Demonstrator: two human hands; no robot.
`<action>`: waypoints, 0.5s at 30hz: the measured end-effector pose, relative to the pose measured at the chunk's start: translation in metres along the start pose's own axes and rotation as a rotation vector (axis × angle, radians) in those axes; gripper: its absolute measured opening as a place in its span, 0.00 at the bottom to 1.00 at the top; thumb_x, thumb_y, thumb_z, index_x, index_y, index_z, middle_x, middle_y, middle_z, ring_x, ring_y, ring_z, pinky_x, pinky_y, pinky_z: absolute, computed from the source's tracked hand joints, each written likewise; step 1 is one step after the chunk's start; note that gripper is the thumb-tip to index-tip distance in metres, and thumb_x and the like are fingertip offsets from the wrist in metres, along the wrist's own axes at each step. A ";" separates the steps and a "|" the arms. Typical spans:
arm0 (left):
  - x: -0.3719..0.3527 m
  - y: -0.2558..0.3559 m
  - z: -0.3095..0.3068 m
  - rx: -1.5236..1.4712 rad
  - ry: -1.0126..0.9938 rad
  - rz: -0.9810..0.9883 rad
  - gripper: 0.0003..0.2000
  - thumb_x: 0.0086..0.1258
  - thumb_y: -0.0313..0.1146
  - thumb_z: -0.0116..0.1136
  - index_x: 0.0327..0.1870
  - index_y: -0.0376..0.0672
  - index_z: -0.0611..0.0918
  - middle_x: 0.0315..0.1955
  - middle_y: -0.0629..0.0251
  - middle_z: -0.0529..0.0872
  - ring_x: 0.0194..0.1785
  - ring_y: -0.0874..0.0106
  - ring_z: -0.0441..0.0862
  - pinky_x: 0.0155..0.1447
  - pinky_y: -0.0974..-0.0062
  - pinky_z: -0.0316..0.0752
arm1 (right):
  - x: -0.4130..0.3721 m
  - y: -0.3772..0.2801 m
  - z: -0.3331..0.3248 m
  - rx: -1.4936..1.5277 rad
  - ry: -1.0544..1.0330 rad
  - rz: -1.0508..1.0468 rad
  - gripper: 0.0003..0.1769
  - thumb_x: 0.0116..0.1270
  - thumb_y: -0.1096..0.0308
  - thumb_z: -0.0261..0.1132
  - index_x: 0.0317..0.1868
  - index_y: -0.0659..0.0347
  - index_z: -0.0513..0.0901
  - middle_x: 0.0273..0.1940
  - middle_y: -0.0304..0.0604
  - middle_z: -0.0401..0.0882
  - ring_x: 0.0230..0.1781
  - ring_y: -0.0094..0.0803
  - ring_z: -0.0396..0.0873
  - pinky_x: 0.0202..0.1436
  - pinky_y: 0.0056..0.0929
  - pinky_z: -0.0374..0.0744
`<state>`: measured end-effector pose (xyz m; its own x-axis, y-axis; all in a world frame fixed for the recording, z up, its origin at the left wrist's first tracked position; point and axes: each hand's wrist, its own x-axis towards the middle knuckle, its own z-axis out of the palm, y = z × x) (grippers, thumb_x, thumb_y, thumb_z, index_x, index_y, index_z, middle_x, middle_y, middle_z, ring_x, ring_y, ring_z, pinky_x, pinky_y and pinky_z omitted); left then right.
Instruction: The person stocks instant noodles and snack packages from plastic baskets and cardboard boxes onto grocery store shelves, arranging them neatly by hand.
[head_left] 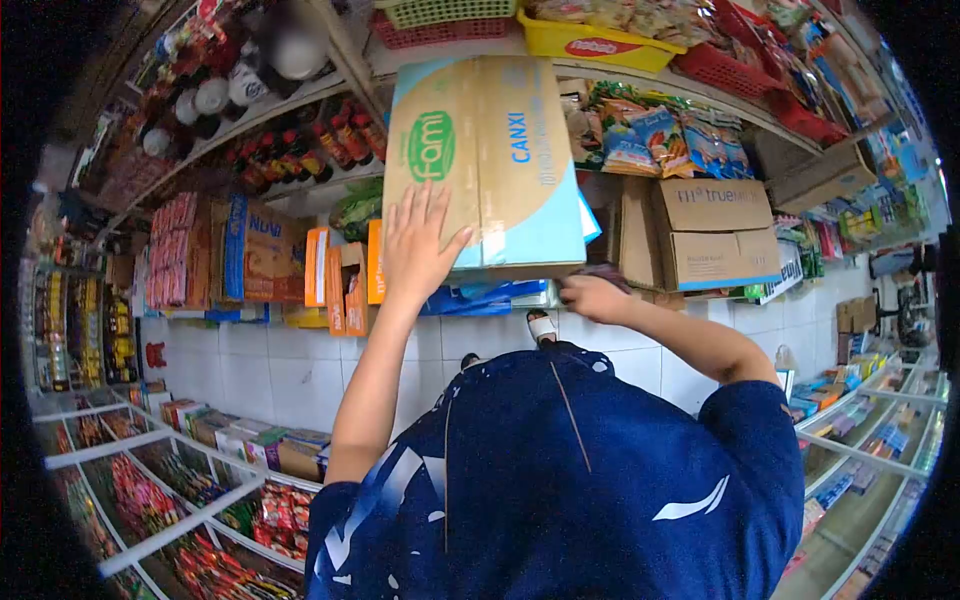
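Note:
A brown and light-blue Fami carton [520, 150], its top flaps closed along a taped seam, stands in front of me against the shelves. My left hand [422, 240] lies flat on its top, fingers spread over the side with the green Fami logo. Just beyond the carton's near right corner, my right hand [597, 298] is curled closed. A small dark object [608, 274] shows at its knuckles, and I cannot tell what it is. Blue plastic packs [480, 299] show beneath the carton's near edge.
To the right stands a TH true milk carton [718, 240]; orange boxes [347, 290] and a Nuvi carton [268, 255] are on the left. Snack bags [640, 135] and a yellow basket [600, 45] fill the shelves ahead. Glass display cases [180, 490] flank me on both sides.

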<state>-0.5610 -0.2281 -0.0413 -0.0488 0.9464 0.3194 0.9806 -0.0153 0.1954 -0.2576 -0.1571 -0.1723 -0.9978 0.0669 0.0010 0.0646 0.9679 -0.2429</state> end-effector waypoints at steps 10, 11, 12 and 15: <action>0.006 0.013 -0.009 0.039 -0.081 -0.085 0.28 0.59 0.48 0.53 0.60 0.46 0.68 0.62 0.59 0.63 0.66 0.58 0.56 0.68 0.61 0.49 | 0.041 0.005 -0.114 0.712 1.169 0.640 0.21 0.57 0.70 0.59 0.53 0.60 0.71 0.53 0.46 0.68 0.56 0.37 0.65 0.60 0.30 0.62; 0.005 0.012 -0.007 0.049 -0.084 -0.077 0.28 0.59 0.48 0.53 0.60 0.46 0.68 0.62 0.59 0.63 0.66 0.58 0.56 0.68 0.61 0.49 | 0.057 0.002 -0.101 0.843 1.126 0.594 0.22 0.59 0.68 0.57 0.55 0.61 0.69 0.54 0.46 0.67 0.58 0.36 0.63 0.62 0.30 0.60; 0.005 0.011 -0.006 0.033 -0.083 -0.092 0.28 0.58 0.48 0.53 0.60 0.47 0.68 0.62 0.59 0.63 0.66 0.59 0.56 0.67 0.61 0.49 | 0.069 0.005 -0.084 0.957 1.277 0.559 0.22 0.62 0.66 0.55 0.56 0.63 0.67 0.55 0.47 0.66 0.59 0.35 0.61 0.63 0.29 0.57; 0.007 0.012 -0.006 0.027 -0.067 -0.108 0.28 0.57 0.45 0.55 0.60 0.47 0.69 0.62 0.60 0.63 0.66 0.60 0.57 0.67 0.62 0.49 | 0.084 0.034 -0.011 1.227 1.355 0.768 0.23 0.68 0.63 0.50 0.59 0.68 0.63 0.58 0.49 0.63 0.61 0.36 0.59 0.65 0.29 0.54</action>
<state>-0.5505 -0.2239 -0.0309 -0.1423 0.9616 0.2348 0.9752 0.0955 0.1997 -0.3386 -0.1158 -0.1702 -0.0693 0.9962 0.0522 -0.2369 0.0344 -0.9709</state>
